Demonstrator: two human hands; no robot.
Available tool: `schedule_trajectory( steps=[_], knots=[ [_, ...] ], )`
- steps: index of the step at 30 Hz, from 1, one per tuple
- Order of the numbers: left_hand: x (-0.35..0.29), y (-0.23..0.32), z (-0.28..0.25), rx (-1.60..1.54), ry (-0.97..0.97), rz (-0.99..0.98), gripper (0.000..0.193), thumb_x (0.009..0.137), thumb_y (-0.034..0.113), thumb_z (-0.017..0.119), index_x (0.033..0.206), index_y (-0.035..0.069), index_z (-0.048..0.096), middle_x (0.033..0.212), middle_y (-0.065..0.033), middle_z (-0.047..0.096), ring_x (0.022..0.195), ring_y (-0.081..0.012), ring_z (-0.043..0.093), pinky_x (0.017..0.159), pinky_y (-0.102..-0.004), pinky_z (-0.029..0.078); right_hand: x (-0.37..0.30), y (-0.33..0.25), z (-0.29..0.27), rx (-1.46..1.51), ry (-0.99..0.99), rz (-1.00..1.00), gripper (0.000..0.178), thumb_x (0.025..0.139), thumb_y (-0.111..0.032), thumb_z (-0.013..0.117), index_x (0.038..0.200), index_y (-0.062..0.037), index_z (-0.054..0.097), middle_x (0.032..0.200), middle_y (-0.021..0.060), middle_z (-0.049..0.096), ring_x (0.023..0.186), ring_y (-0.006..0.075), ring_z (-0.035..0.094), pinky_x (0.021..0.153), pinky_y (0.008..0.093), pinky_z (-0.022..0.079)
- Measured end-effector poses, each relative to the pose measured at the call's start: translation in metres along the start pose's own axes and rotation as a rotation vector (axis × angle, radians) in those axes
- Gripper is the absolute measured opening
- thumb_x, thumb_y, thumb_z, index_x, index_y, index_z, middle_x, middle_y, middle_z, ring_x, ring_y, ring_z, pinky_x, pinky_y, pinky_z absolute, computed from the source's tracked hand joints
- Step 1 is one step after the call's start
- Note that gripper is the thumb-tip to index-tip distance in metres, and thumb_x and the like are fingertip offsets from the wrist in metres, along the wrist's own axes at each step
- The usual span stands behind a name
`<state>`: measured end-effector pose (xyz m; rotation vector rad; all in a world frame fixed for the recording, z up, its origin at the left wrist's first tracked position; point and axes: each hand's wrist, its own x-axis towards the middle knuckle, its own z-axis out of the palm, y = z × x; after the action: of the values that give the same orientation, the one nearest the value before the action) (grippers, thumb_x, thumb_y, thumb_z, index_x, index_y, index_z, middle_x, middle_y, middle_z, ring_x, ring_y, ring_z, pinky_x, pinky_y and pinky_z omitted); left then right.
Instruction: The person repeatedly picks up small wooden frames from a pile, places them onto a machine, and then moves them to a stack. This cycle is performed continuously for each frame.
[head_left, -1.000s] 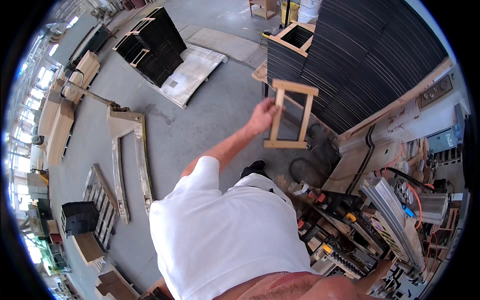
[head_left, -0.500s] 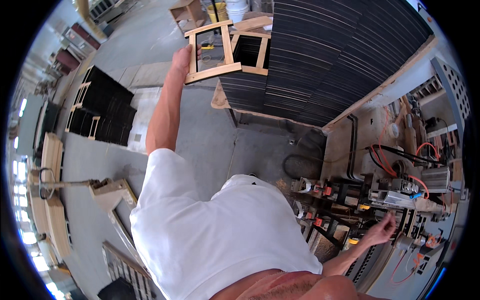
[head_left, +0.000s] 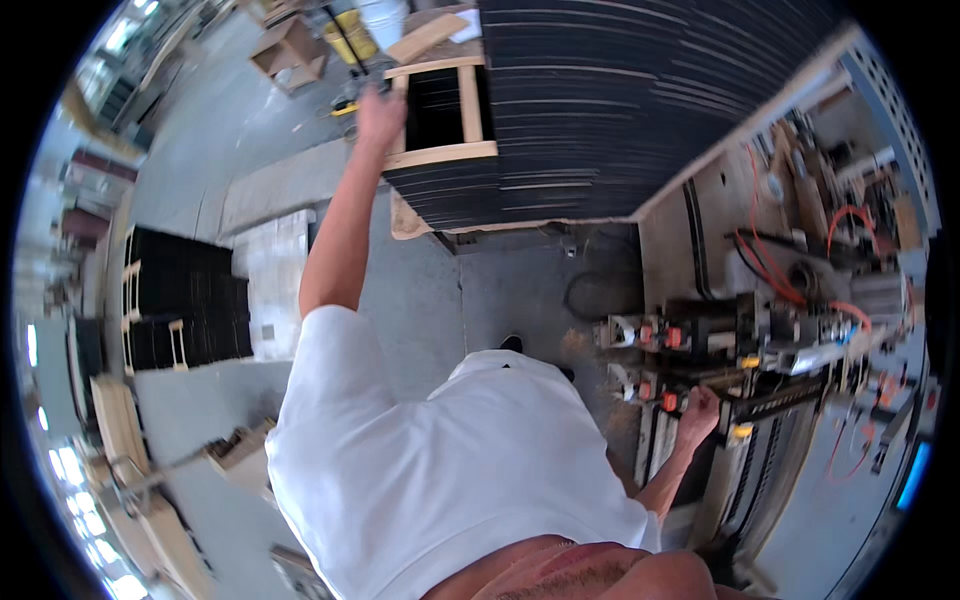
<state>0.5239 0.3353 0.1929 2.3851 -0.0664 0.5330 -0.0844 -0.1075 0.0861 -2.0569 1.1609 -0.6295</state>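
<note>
My left hand [head_left: 380, 120] reaches far forward and is closed on the left bar of a wooden frame [head_left: 440, 157] of pale slats. That frame lies on top of a stack of black-sided frames [head_left: 445, 192], and dark space shows through its opening. My fingertips are partly hidden behind the bar and slightly blurred. To the right, my right hand [head_left: 700, 410] hovers beside a machine [head_left: 750, 350] with red and yellow parts. Its fingers are curled together, and nothing shows in them.
Tall black stacks [head_left: 620, 110] rise right of the frame. Left on the floor stands another black stack [head_left: 190, 295] next to a pale board [head_left: 275, 285]. Farther off are a yellow bucket [head_left: 350, 38] and a wooden box [head_left: 288, 52]. Orange hoses [head_left: 765, 265] hang by the machine.
My left hand has lowered the wooden frame from the air onto the stack. My right hand has moved leftward and up in the picture, along the machine. The view has turned a little.
</note>
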Motion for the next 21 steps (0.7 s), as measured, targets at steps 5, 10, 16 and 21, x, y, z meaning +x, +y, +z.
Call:
schedule_trajectory(
  steps=[5,10,16,21],
  knots=[
    [-0.100,0.105,-0.042,-0.777,0.180,0.096,0.028,0.098,0.019,0.049,0.114,-0.002,0.057,0.108,-0.0149,0.064,0.099,-0.0227,0.063,0.089,-0.0337,0.049,-0.041,0.038,-0.043,-0.166,0.250,0.143,0.016,0.087,-0.013,0.063,0.096,0.0002,0.063,0.083,0.0100,0.066,0.078,0.0164,0.062,0.074,0.0309,0.050],
    [-0.252,0.167,0.012,-1.014,-0.445,0.243,0.021,0.098,0.009,0.042,0.098,-0.005,0.058,0.097,-0.0135,0.065,0.082,-0.0185,0.065,0.076,-0.0301,0.054,-0.117,0.116,-0.132,-0.707,0.491,0.534,0.034,0.082,-0.025,0.064,0.112,-0.0099,0.059,0.113,0.0127,0.061,0.108,0.0317,0.056,0.092,0.0422,0.043],
    [-0.391,0.202,0.085,-0.877,-1.337,0.124,0.021,0.096,0.010,0.051,0.112,-0.002,0.059,0.102,-0.0112,0.066,0.088,-0.0157,0.065,0.078,-0.0285,0.054,-0.270,0.151,-0.185,-1.005,0.545,1.077,0.040,0.079,-0.032,0.063,0.108,-0.0055,0.056,0.113,0.0177,0.054,0.110,0.0380,0.051,0.091,0.0515,0.042],
    [-0.446,0.239,0.124,-0.686,-1.627,0.224,0.027,0.097,0.013,0.051,0.118,-0.002,0.056,0.109,-0.0130,0.064,0.090,-0.0161,0.064,0.079,-0.0275,0.053,-0.374,0.161,-0.165,-0.925,0.601,0.903,0.028,0.085,-0.025,0.057,0.107,-0.0070,0.059,0.125,0.0147,0.052,0.115,0.0354,0.049,0.088,0.0490,0.045]
  ],
)
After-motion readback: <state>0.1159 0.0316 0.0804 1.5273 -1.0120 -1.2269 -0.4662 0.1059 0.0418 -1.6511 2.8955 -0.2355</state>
